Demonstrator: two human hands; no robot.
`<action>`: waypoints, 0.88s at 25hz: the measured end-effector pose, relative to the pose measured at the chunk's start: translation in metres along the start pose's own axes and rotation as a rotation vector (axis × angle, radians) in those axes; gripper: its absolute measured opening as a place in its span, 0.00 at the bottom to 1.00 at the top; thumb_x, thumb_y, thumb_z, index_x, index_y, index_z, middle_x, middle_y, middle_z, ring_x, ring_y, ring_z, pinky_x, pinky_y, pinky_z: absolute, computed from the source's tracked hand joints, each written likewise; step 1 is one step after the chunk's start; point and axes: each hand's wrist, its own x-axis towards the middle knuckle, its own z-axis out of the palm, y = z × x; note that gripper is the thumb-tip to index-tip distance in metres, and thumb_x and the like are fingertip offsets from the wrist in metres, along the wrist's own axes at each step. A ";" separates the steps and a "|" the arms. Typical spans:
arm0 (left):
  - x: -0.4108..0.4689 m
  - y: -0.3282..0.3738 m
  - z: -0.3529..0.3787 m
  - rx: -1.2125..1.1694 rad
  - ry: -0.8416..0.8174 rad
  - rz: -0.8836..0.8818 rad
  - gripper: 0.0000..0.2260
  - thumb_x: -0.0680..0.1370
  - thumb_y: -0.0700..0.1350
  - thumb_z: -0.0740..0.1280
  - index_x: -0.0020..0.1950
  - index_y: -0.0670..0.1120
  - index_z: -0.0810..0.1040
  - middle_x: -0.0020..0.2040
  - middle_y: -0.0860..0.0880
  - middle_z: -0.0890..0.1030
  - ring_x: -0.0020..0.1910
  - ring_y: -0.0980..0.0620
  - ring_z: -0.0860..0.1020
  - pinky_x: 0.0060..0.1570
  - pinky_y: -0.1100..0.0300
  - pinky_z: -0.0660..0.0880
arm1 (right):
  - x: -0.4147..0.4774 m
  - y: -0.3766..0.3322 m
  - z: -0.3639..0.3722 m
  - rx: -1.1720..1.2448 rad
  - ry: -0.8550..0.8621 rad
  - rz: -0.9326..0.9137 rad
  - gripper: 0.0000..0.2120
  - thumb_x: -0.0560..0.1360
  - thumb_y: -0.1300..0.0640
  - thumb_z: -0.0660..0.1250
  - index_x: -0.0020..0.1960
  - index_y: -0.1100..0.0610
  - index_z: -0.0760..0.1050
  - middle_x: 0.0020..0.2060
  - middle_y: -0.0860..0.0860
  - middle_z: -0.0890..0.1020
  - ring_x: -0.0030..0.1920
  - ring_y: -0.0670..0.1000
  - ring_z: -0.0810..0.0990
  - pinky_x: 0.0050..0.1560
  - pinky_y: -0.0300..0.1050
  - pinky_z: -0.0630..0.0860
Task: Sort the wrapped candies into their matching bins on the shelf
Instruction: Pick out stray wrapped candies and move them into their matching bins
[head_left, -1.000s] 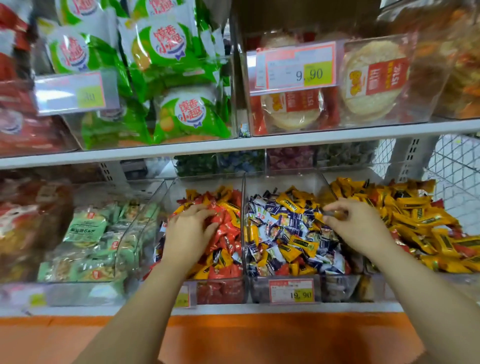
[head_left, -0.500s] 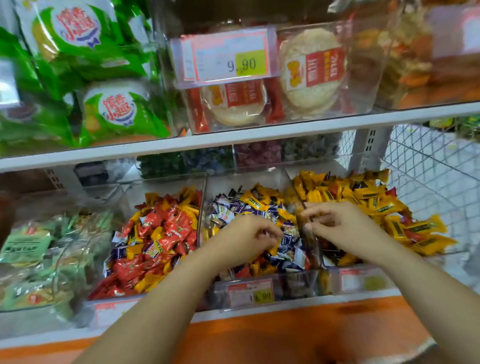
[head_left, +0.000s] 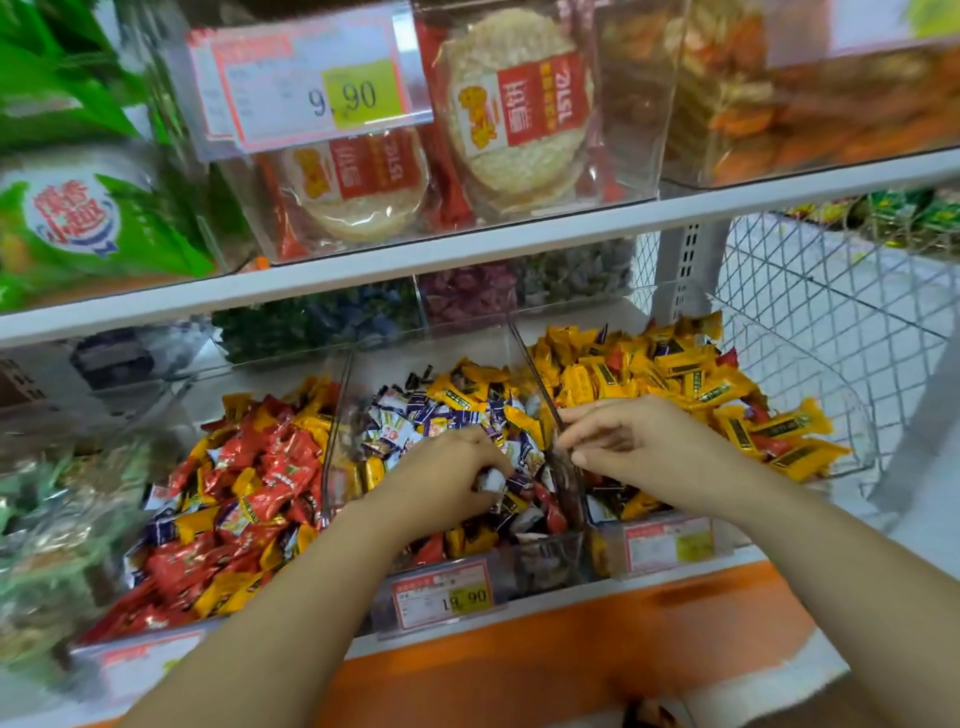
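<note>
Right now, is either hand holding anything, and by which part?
The left hand grips a candy, curled over most of it, with one white end showing. The right hand, loosely open, seems to hold nothing.

Both my forearms reach forward, left hand (head_left: 451, 470) gripping a wrapped candy (head_left: 491, 480), right hand (head_left: 641, 448) relaxed, fingers loosely extended.

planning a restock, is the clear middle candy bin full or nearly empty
Full: the clear plastic middle bin is heaped with mixed blue-white, yellow and red wrapped candies nearly up to its side walls.
</note>
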 end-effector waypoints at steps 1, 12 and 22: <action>-0.002 -0.005 -0.001 0.014 0.015 -0.039 0.13 0.76 0.49 0.66 0.61 0.56 0.75 0.61 0.54 0.72 0.57 0.53 0.73 0.55 0.56 0.71 | 0.001 0.000 0.000 0.005 0.001 0.002 0.09 0.74 0.60 0.68 0.50 0.48 0.81 0.64 0.43 0.74 0.49 0.36 0.78 0.46 0.21 0.71; 0.011 0.031 0.006 -0.066 -0.130 0.072 0.20 0.73 0.59 0.67 0.64 0.57 0.73 0.59 0.56 0.77 0.53 0.55 0.75 0.54 0.54 0.75 | 0.000 0.000 0.000 0.002 0.016 0.009 0.08 0.73 0.58 0.69 0.50 0.47 0.81 0.64 0.43 0.74 0.47 0.38 0.80 0.49 0.28 0.75; 0.024 0.030 0.008 -0.155 -0.249 0.051 0.13 0.72 0.59 0.69 0.54 0.57 0.78 0.49 0.59 0.77 0.42 0.59 0.74 0.45 0.58 0.74 | 0.001 0.001 -0.001 0.012 0.000 -0.001 0.08 0.74 0.59 0.69 0.50 0.48 0.81 0.64 0.44 0.74 0.48 0.41 0.81 0.52 0.33 0.76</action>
